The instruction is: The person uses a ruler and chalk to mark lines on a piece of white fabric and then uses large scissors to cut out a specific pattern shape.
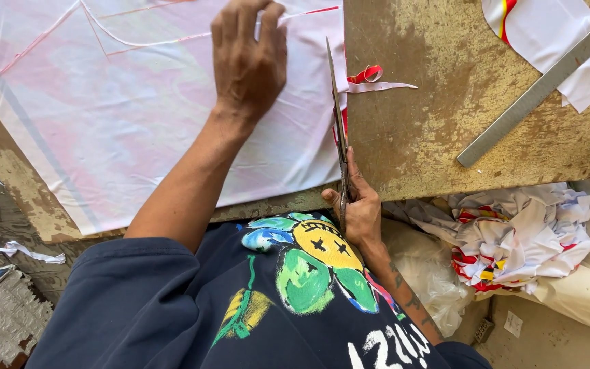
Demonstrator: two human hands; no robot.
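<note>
Fingers (pixel 360 205) are clamped on scissors (pixel 339 130) partway along the fabric (pixel 138 123) edge; left hand (pixel 248 58) is pressed flat, uncut edge remaining.

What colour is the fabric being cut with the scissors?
Pale pink and white, with thin red and white drawn lines on the fabric; the head view shows it, beside the scissors.

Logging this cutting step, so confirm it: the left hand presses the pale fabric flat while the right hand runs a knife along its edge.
One thing is wrong: the head view shows the right hand working long scissors, not a knife. The left hand does press the pale fabric flat, and the blades run along its edge.
</note>
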